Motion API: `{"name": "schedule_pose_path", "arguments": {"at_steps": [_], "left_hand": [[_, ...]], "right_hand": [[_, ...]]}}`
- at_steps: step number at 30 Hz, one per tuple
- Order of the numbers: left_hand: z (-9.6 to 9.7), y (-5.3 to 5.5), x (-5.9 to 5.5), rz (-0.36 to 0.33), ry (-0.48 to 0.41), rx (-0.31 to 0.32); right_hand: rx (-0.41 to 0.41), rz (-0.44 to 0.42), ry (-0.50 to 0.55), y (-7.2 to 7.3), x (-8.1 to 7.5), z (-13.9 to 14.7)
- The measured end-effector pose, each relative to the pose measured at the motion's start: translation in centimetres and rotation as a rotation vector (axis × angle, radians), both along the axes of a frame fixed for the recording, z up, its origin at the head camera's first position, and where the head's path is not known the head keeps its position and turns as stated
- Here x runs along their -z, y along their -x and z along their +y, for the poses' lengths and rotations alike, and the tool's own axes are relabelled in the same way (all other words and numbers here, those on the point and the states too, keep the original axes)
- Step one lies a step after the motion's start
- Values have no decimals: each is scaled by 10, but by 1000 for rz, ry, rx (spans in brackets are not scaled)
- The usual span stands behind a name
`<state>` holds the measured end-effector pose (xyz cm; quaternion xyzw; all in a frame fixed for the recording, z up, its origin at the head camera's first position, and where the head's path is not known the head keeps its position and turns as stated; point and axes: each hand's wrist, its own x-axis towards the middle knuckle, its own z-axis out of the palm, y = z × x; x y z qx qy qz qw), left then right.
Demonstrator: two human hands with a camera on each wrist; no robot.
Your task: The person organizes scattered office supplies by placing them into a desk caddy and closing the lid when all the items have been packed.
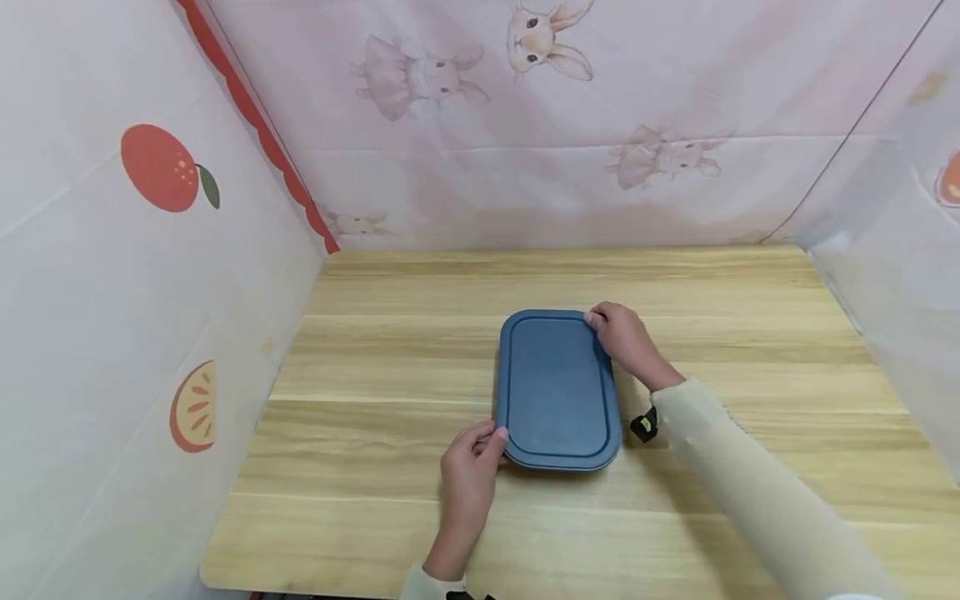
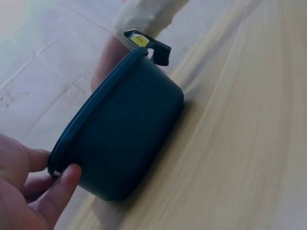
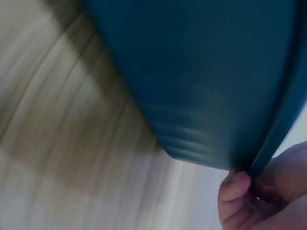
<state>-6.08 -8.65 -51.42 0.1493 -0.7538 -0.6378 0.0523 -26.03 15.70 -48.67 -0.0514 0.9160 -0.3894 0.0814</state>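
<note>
A dark blue rectangular container (image 2: 120, 124) with rounded corners stands on the wooden table, its matching flat lid (image 1: 558, 387) on top. At the near left corner my left hand (image 1: 468, 471) pinches the lid's rim between thumb and fingers; the left wrist view shows a fingertip just under that rim. My right hand (image 1: 626, 337) grips the rim at the far right corner, and in the right wrist view its curled fingers (image 3: 235, 187) lie under the edge. What the container holds is hidden by the lid.
The light wooden table (image 1: 360, 467) spreads around the container. Behind it hangs a pink curtain (image 1: 480, 183) with rabbit prints; a white sheet (image 1: 75, 333) with fruit prints hangs at the left, another at the right. A black wrist camera (image 1: 644, 425) sits by the right sleeve.
</note>
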Motion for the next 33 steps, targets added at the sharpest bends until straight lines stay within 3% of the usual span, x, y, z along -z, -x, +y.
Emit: {"name": "schedule_pose_path", "arguments": {"at_steps": [4, 6, 10, 15, 20, 25, 29, 33], "left_hand": [[-4, 5, 0, -41, -2, 62], [-8, 9, -1, -68, 52, 98], [-17, 25, -11, -52, 258, 138], [-18, 61, -38, 47, 549, 179], [-11, 105, -54, 174, 754, 350], [0, 143, -53, 225, 941, 515], [7, 160, -45, 201, 1024, 632], [10, 166, -31, 144, 1046, 703]], "right_hand": [[32, -129, 190, 8, 1, 11], [22, -160, 212, 10, 2, 16], [-1, -164, 125, 4, 1, 21], [7, -35, -48, -14, -6, 19], [20, 125, -214, -40, -13, 11], [-29, 277, -291, -78, -14, -5], [-120, 371, -338, -116, -6, -20], [-180, 348, -379, -144, 5, -33]]}}
